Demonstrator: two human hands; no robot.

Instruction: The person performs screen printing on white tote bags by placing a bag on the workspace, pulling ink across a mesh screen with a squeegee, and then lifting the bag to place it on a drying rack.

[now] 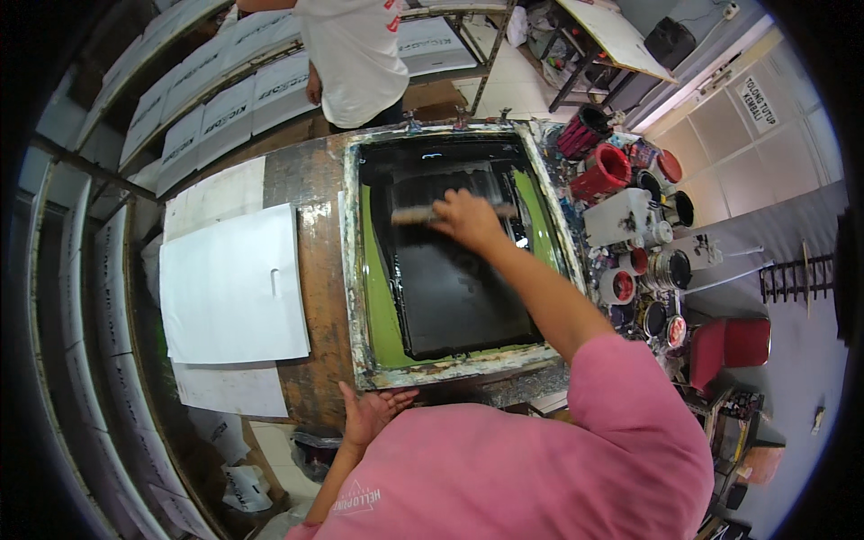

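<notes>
A screen-printing frame (356, 297) lies flat on the work table, its rim crusted with paint. Black ink covers most of its mesh, and green strips show along both sides. My right hand (468, 220) grips a squeegee (410, 215) lying crosswise over the inked mesh, in the far half of the frame. Its blade edge is hidden from above. At the frame's near left corner is my left hand (373, 411), holding nothing, fingers apart. Left of the frame lies a stack of white sheets or flat bags (225, 288), the top one with a small handle slot.
Paint cans and tubs, including a red tub (605, 169) and a white jerrycan (621, 220), crowd the table's right side. Racks of printed white sheets (229, 112) stand behind and left. Another person (354, 58) stands beyond the table. A red chair (729, 351) is at right.
</notes>
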